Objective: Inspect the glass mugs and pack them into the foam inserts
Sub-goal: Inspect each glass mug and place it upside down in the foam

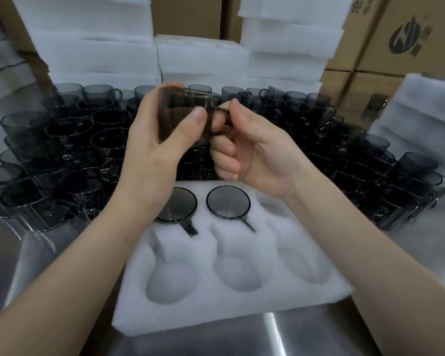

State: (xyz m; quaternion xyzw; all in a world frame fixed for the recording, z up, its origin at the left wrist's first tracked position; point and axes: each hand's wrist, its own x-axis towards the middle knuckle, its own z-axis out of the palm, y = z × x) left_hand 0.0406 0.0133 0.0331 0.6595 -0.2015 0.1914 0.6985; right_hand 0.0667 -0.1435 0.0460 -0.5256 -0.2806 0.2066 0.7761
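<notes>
Both hands hold one smoky glass mug (183, 109) up in front of me, above the foam. My left hand (159, 140) grips its body, thumb across the front. My right hand (244, 147) holds the handle, fingers hooked through it. Below lies a white foam insert (231, 304) with six round pockets. Two mugs sit in its far row: one (180, 209) partly behind my left wrist, one (228, 205) in the middle pocket. The far right pocket and the three near pockets hold nothing.
Many dark glass mugs crowd the steel table (306, 335) to the left (70, 150) and right (365, 160). Stacks of white foam (201, 60) rise behind them, with more foam (419, 119) at the right. Cardboard boxes (396, 37) stand at the back.
</notes>
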